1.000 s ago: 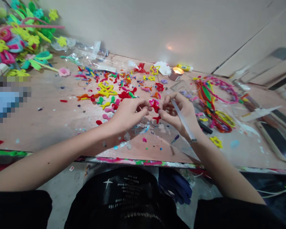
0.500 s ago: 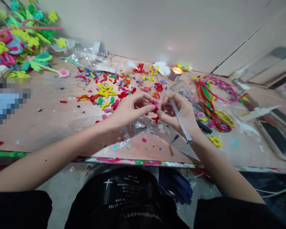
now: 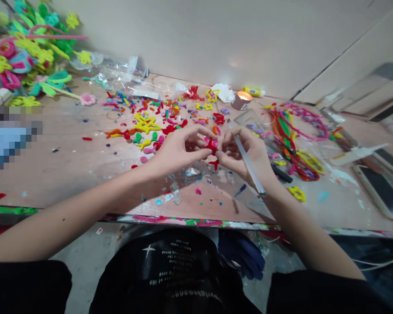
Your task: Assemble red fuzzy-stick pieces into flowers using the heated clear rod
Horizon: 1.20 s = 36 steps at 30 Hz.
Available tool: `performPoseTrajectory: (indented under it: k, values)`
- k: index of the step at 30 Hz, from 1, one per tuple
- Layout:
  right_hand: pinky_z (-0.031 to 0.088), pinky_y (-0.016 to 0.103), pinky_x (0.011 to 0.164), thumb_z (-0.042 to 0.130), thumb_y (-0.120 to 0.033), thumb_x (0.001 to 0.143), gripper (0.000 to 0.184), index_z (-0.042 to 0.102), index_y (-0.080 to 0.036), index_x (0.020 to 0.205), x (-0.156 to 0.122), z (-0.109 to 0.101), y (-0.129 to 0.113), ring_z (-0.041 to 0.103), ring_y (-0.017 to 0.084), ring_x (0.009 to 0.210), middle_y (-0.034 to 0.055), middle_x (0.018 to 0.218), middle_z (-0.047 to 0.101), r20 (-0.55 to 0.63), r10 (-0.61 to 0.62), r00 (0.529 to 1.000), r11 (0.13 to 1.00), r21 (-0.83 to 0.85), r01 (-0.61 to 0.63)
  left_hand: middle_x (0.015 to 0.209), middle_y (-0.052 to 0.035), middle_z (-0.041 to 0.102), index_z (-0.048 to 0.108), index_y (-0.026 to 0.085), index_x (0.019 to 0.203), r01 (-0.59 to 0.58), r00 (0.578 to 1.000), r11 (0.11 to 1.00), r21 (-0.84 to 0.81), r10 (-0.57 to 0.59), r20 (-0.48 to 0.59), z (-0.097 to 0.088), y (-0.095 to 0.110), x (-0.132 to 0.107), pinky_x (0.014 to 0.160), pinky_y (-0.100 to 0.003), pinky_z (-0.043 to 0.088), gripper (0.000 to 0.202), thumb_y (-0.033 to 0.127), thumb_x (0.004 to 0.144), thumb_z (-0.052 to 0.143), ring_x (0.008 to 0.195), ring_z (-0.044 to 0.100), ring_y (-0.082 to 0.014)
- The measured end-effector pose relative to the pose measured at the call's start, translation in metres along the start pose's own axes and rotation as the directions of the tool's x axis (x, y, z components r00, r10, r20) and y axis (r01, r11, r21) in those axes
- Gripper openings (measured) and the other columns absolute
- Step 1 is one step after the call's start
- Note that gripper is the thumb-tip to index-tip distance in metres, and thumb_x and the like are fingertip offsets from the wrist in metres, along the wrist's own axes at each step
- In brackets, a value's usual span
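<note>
My left hand pinches a small red pipe-cleaner shape between thumb and fingertips, with pink fuzzy bits just behind it. From the other side, the thumb and fingertips of my right hand close at the edge of that red shape. A clear, rod-like glue stick is tucked across the right hand, its lower end near the wrist. Another red fuzzy piece shows just below the fingertips; whether it joins the held shape is unclear. Yellow pipe-cleaner stars lie beyond my left hand.
A lit candle burns at the back, beside a yellow tube. Pipe-cleaner flowers pile up at far left. Colourful pipe-cleaner strands and a phone lie at right. Scraps cover the wooden table.
The red shape between my fingertips has turned slightly and shows more of its pointed outline. Both hands stay almost in the same place, and the glue stick stays in my right hand.
</note>
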State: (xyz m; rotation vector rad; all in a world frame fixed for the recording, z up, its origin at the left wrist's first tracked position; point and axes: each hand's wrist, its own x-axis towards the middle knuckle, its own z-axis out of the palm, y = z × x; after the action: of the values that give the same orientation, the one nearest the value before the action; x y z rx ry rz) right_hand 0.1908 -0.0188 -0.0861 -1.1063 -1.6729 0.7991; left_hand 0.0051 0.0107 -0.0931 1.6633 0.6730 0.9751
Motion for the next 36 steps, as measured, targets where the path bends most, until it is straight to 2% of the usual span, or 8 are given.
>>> performPoseTrajectory:
  k: [7, 14, 17, 21, 26, 29, 34, 36]
  values:
    - [0.047, 0.028, 0.058, 0.078, -0.026, 0.072, 0.032, 0.047, -0.024, 0.078, -0.001, 0.0, -0.004, 0.054, 0.011, 0.062, -0.0032, 0.075, 0.057, 0.019, 0.003, 1.0, 0.999, 0.043, -0.003, 0.079, -0.0024, 0.07, 0.06, 0.015, 0.093, 0.053, 0.998, 0.997, -0.051, -0.054, -0.02, 0.0, -0.001, 0.001, 0.068, -0.025, 0.054, 0.022, 0.01, 0.073, 0.068, 0.073, 0.069, -0.0129]
    - [0.048, 0.028, 0.061, 0.082, -0.039, 0.074, 0.037, 0.049, -0.023, 0.08, -0.001, -0.004, 0.0, 0.057, 0.013, 0.069, -0.0014, 0.08, 0.057, 0.048, 0.064, 0.997, 0.992, 0.106, -0.069, 0.07, 0.002, 0.065, 0.059, 0.014, 0.09, 0.089, 0.994, 0.985, -0.146, -0.097, -0.05, 0.001, 0.002, 0.001, 0.058, -0.018, 0.049, 0.022, 0.008, 0.07, 0.068, 0.062, 0.062, -0.0077]
    - [0.049, 0.028, 0.061, 0.083, -0.039, 0.075, 0.035, 0.052, -0.024, 0.081, 0.0, -0.006, 0.005, 0.056, 0.013, 0.069, -0.0012, 0.08, 0.057, 0.068, 0.081, 0.994, 0.985, 0.149, -0.091, 0.068, 0.0029, 0.065, 0.059, 0.014, 0.088, 0.114, 0.991, 0.981, -0.155, -0.123, -0.05, 0.0, 0.005, 0.002, 0.057, -0.017, 0.049, 0.022, 0.006, 0.069, 0.068, 0.058, 0.059, -0.0061]
    - [0.05, 0.029, 0.061, 0.082, -0.037, 0.077, 0.032, 0.053, -0.025, 0.083, 0.001, -0.006, 0.006, 0.057, 0.014, 0.07, -0.0012, 0.081, 0.059, 0.094, 0.108, 0.99, 0.968, 0.216, -0.126, 0.07, 0.0021, 0.067, 0.059, 0.015, 0.091, 0.145, 0.986, 0.971, -0.19, -0.157, -0.048, 0.0, 0.006, 0.001, 0.056, -0.019, 0.051, 0.022, 0.01, 0.071, 0.068, 0.061, 0.065, -0.0089]
    - [0.053, 0.032, 0.074, 0.076, -0.038, 0.083, 0.025, 0.055, -0.025, 0.084, 0.002, -0.009, 0.008, 0.06, 0.016, 0.077, -0.0004, 0.085, 0.06, 0.025, 0.059, 0.998, 0.983, 0.173, -0.063, 0.065, 0.0039, 0.065, 0.059, 0.014, 0.088, 0.139, 0.986, 0.97, -0.199, -0.154, -0.063, -0.001, 0.006, 0.002, 0.053, -0.017, 0.047, 0.018, 0.009, 0.073, 0.068, 0.055, 0.062, -0.0068]
    - [0.053, 0.032, 0.075, 0.073, -0.038, 0.085, 0.023, 0.054, -0.025, 0.085, 0.003, -0.012, 0.009, 0.061, 0.015, 0.078, -0.0009, 0.085, 0.061, -0.007, 0.022, 1.0, 0.991, 0.135, -0.021, 0.063, 0.0043, 0.065, 0.059, 0.014, 0.086, 0.149, 0.984, 0.963, -0.225, -0.168, -0.066, -0.002, 0.004, 0.003, 0.053, -0.018, 0.047, 0.016, 0.008, 0.074, 0.067, 0.052, 0.06, -0.0053]
    - [0.055, 0.034, 0.076, 0.078, -0.037, 0.08, 0.03, 0.051, -0.025, 0.086, 0.003, -0.01, 0.005, 0.064, 0.017, 0.083, -0.0003, 0.089, 0.064, 0.108, -0.004, 0.994, 0.989, 0.15, -0.012, 0.061, 0.0037, 0.064, 0.061, 0.015, 0.092, 0.21, 0.973, 0.954, -0.214, -0.226, -0.051, -0.004, 0.001, 0.003, 0.052, -0.018, 0.047, 0.017, 0.012, 0.076, 0.068, 0.055, 0.062, -0.0075]
    - [0.055, 0.036, 0.077, 0.079, -0.036, 0.079, 0.032, 0.05, -0.025, 0.085, 0.003, -0.008, 0.004, 0.065, 0.018, 0.084, 0.0009, 0.09, 0.064, 0.119, -0.038, 0.992, 0.992, 0.122, 0.023, 0.062, 0.0036, 0.064, 0.061, 0.015, 0.091, 0.214, 0.972, 0.956, -0.199, -0.228, -0.052, -0.004, 0.002, 0.003, 0.053, -0.018, 0.047, 0.017, 0.011, 0.076, 0.068, 0.055, 0.063, -0.0075]
